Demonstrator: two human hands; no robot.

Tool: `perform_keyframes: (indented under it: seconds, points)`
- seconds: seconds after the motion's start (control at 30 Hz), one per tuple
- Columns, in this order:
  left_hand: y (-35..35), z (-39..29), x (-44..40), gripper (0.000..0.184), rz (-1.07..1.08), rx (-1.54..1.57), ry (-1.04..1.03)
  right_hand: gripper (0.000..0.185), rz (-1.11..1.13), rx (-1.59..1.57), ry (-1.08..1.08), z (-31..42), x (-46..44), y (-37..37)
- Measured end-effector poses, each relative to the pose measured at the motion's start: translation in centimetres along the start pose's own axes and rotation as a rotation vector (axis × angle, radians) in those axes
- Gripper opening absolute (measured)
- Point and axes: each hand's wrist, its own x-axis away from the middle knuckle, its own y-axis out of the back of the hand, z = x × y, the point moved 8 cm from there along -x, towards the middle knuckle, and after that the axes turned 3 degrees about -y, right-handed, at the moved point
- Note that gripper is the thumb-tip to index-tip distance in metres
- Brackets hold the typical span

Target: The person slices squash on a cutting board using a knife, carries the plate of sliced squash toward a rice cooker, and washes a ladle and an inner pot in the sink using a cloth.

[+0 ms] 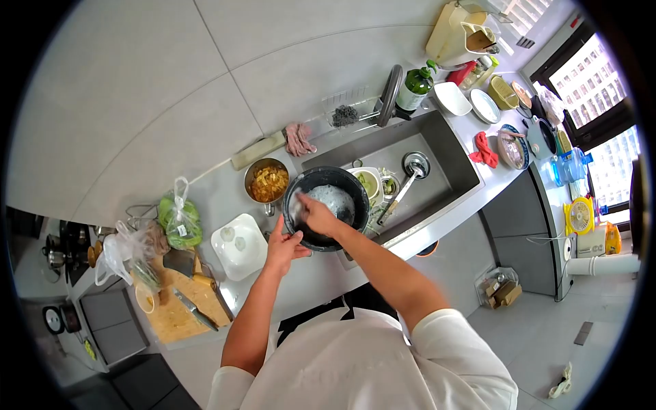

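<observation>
A black pot (360, 198) with whitish, foamy contents (336, 198) is over the counter at the sink's left end. My left hand (281, 247) is at its near left side, thumb and fingers against the wall by the rim. Inside the pot is my right hand (318, 217), its fingers curled by the left inner wall. A pale blur shows at those fingertips; I cannot make out what it is. Left of the pot stands a metal pan (267, 164) of orange-brown food. A white square dish (239, 263) with two pale lumps lies nearer my left forearm.
The sink (437, 143) holds a ladle-like strainer (415, 165) and a pale colander (367, 179) with green scraps. A knife (195, 309) and cleaver (181, 263) lie on the cutting board (171, 321). Bagged greens (179, 222) stand behind. Dishes (485, 106) line the right counter.
</observation>
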Motion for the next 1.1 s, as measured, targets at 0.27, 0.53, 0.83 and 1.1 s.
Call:
perform_keyframes:
  seconds: [0.27,0.53,0.83,1.1]
  points:
    - [3.0,-0.9,-1.8,0.083,-0.080,-0.248,-0.114,0.033,0.568,0.571,0.043,1.1,3.3,-3.1]
    - [1.5,-1.0,-1.1,0.075,0.034,-0.147,0.011,0.028,0.126,-0.176,-0.317,-1.1,0.5,-1.1]
    - [0.0,-1.1,0.9,0.084,0.122,-0.125,-0.024,0.030,0.083,-0.519,-0.473,0.3,2.1,-0.6]
    - [0.7,-0.6,0.4,0.081,0.068,-0.131,0.006,0.044,-0.170,0.134,-0.409,2.2,0.7,0.2]
